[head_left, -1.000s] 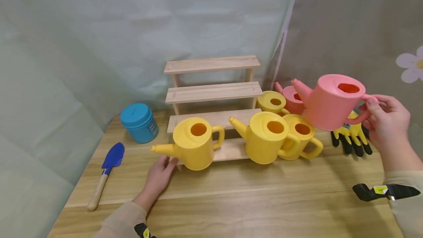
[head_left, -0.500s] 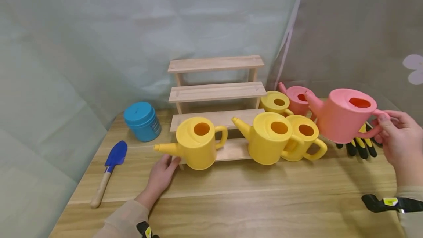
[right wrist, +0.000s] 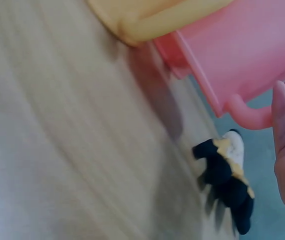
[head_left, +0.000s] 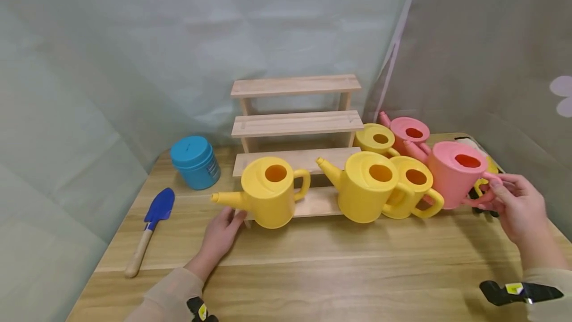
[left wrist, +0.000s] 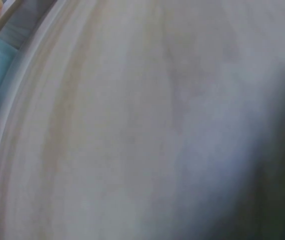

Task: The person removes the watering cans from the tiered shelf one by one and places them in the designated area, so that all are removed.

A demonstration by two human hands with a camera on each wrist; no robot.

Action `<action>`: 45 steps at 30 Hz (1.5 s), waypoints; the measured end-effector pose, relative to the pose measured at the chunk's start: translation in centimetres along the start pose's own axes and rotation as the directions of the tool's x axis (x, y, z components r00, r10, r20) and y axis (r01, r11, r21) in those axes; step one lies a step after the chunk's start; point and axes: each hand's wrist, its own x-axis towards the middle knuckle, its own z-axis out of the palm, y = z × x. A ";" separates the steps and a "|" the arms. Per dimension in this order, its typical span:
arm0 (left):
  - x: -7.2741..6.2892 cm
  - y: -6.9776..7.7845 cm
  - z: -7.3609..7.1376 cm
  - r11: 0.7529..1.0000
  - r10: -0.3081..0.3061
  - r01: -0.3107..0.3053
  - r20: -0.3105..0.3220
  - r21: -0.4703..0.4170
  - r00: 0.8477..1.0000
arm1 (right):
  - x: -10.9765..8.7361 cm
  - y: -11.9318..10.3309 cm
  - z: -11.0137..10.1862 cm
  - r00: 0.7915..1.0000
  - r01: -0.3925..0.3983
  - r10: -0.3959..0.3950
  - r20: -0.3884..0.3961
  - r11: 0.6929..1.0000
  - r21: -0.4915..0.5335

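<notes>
At the right in the head view, my right hand pinches the handle of a pink watering can between thumb and fingers. The can's base shows above its shadow in the right wrist view, and its spout points left. My left hand rests at the left end of the bottom step of a wooden tiered stand, thumb at the corner, other fingers partly hidden by a spout. Two yellow watering cans, one on the left and one on the right, stand on that step.
Right of the stand are two more yellow watering cans and another pink one. Yellow-and-black gloves lie beyond the held can. At the left are a blue tub and a blue trowel. Fabric hangs behind the table.
The right hand has brought the pink watering can down, first shifting right, then back left beside the yellow cans. The left hand stays at the stand. The head view has shifted slightly.
</notes>
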 end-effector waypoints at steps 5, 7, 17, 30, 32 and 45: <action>0.0 0.2 0.0 1.000 -0.003 0.003 0.012 0.005 1.000 | -1.3 -0.1 1.2 0.995 -0.062 0.056 0.086 0.996 0.066; 0.0 0.2 -0.1 1.000 0.000 0.000 0.013 0.008 1.000 | -1.8 -0.7 2.2 0.989 -0.080 0.066 0.129 0.992 0.103; 0.0 0.2 0.0 1.000 0.010 -0.010 -0.011 0.028 1.000 | -2.8 -0.9 3.2 0.974 -0.158 0.137 0.182 0.982 0.107; 0.0 0.1 0.0 1.000 0.005 -0.005 0.010 0.018 1.000 | -1.7 -2.8 4.2 0.973 -0.143 0.098 -0.209 0.967 -0.212; 0.0 0.1 0.0 1.000 0.007 -0.007 0.011 0.015 1.000 | -1.3 -3.5 4.9 0.962 -0.186 0.111 -0.248 0.933 -0.306; -0.1 0.4 0.0 1.000 0.017 -0.017 -0.012 0.023 1.000 | 0.0 -5.7 11.8 0.969 -0.019 0.210 0.131 0.592 -0.806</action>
